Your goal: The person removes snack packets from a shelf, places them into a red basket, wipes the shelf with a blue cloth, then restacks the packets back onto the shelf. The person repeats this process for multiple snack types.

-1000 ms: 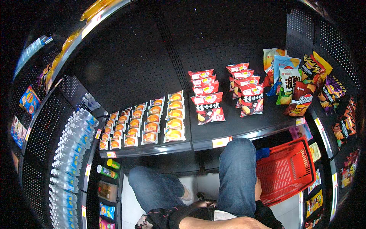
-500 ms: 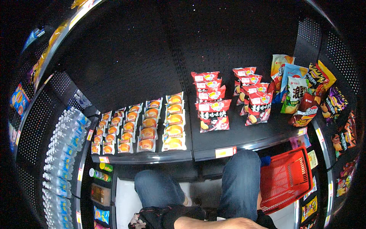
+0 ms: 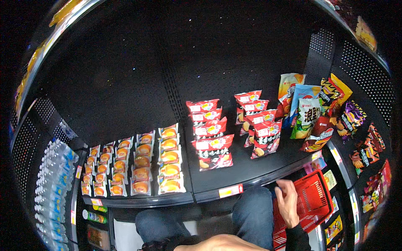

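One right hand (image 3: 287,203) with nothing in it, fingers loosely curled, sits in front of the red basket (image 3: 323,192) at the lower right of the frame; can't tell if they touch. Left hand's out of sight, so no clue about its grip. IMO the knuckles could clip the shelf edge (image 3: 255,183) if lifted carelessly, being that near. Basket's right by the knee (image 3: 253,211) too, so a leg shift might bump it.

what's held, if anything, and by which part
The right hand, open near the red basket, holds nothing visible; the left hand, out of view, cannot be told.
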{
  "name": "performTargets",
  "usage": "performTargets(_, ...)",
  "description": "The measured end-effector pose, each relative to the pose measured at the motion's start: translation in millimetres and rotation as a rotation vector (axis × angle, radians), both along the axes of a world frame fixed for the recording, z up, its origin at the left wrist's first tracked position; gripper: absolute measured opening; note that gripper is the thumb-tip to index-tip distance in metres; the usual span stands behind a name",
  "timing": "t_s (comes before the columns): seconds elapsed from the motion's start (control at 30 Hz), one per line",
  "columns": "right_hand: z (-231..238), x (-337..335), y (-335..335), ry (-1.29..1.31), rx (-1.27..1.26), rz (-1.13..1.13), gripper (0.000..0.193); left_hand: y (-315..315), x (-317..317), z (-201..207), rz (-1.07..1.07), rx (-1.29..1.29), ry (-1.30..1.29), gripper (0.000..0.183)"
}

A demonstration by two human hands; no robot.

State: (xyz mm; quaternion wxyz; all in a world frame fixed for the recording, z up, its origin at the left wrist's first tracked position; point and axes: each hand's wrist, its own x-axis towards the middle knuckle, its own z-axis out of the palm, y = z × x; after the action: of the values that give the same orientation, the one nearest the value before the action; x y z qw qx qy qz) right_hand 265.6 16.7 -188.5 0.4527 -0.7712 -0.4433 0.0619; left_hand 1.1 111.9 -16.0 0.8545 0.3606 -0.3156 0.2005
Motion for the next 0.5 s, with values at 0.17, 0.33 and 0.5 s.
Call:
performTargets(0.17,83,-25,88,-0.314,0.265,0.268,0.026,4,11,-6,-0.105,-0.177,-0.105,0.012)
performTargets(0.33,104,-55,157,-0.516,0.341,0.422,0.027,9,-3,8,-0.104,-0.274,-0.004,0.029)
performTargets(0.5,104,-59,204,-0.717,0.326,0.508,0.025,8,-13,4,-0.020,-0.310,-0.057,0.032)
